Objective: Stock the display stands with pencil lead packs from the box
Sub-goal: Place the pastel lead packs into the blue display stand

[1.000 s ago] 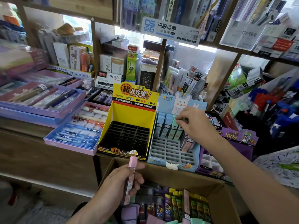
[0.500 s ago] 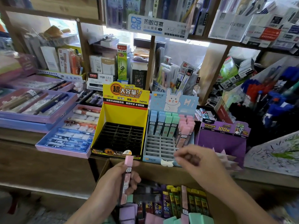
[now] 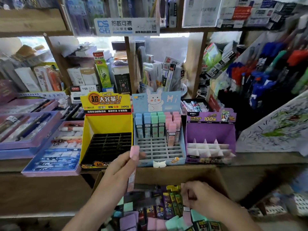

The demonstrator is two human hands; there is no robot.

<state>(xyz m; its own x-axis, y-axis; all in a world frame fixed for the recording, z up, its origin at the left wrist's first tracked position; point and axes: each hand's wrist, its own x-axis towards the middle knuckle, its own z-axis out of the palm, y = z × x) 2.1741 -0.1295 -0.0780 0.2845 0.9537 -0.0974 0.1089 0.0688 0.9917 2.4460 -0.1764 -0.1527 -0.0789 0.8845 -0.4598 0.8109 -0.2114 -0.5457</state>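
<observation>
Left hand (image 3: 121, 170) grips a pink pack (image 3: 134, 153) upright, its top in front of the blue stand (image 3: 158, 150). Right hand (image 3: 200, 197), fingers curled, sits among packs (image 3: 173, 200) in the box (image 3: 166, 175) at 6 o'clock; whether it grips anything cannot be told. Blue stand part-filled; yellow stand (image 3: 106, 124) at its 9 o'clock, purple stand (image 3: 210, 132) at its 3 o'clock.

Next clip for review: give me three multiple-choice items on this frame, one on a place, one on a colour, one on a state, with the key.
1. Which stand is partly stocked? A yellow B blue C purple
2. What colour is the pack in the left hand? A pink B green C black
3. How are the yellow stand slots? A full B half full C empty
Key: 1 B, packs fill the back rows of the blue stand; 2 A, the fingers grip a pink pack; 3 C, its black grid is bare.
</observation>
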